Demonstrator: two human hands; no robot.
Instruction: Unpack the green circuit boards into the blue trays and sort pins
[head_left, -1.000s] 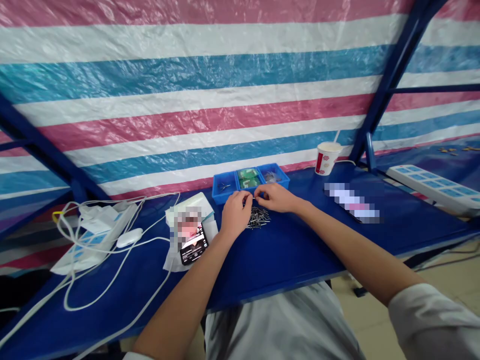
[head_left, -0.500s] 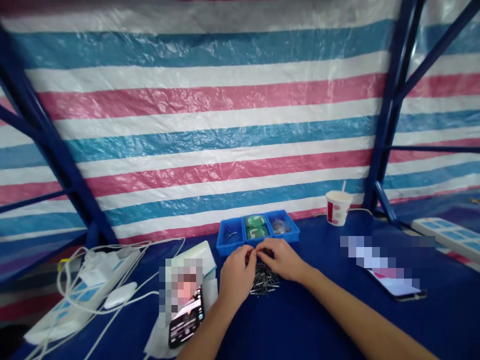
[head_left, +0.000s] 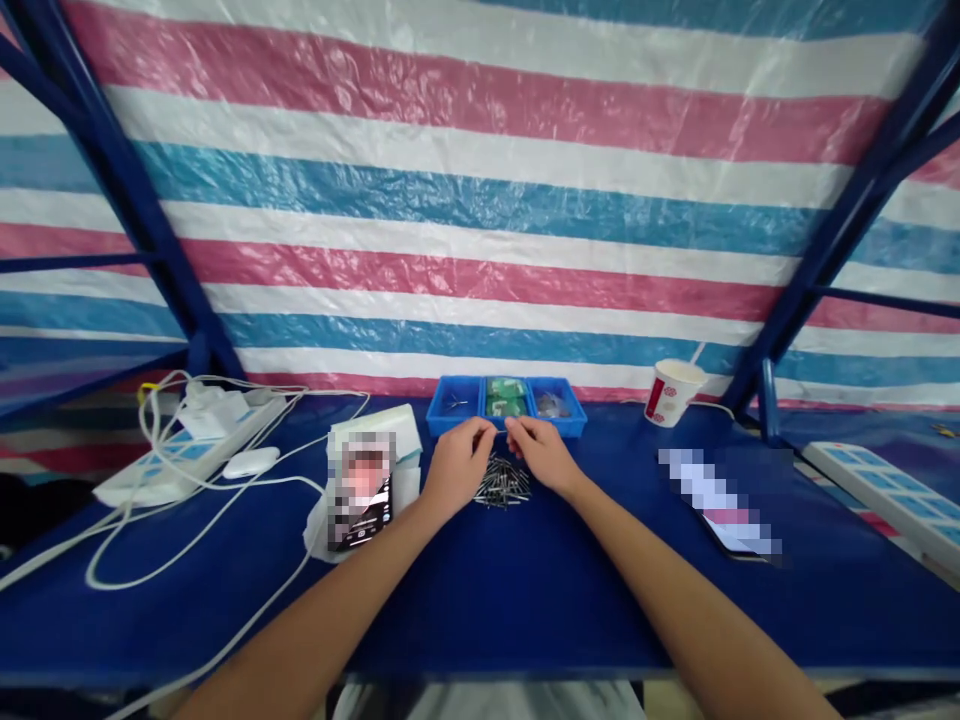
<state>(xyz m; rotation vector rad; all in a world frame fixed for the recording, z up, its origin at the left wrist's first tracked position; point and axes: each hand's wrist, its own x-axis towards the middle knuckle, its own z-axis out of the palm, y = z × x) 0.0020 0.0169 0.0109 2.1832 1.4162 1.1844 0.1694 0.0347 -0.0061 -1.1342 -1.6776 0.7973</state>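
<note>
My left hand and my right hand meet above the table, each closed in a pinch. Between their fingertips spans a small thin rod, too small to make out in detail. Just below them lies a loose pile of thin metal pins, dark and silvery. Right behind the hands stands a blue tray with three compartments. Its left one holds a few thin metal pieces, the middle one green packets, the right one clear bags.
On the left, a phone leans on a pale box, near white cables and a power strip. To the right are a paper cup with a straw, another phone and a second power strip. Striped sheeting hangs behind.
The camera view has tilted downward, showing more of the table's front edge. My hands stay together over the pile, with a slight gap now between the fingertips where the thin rod shows.
</note>
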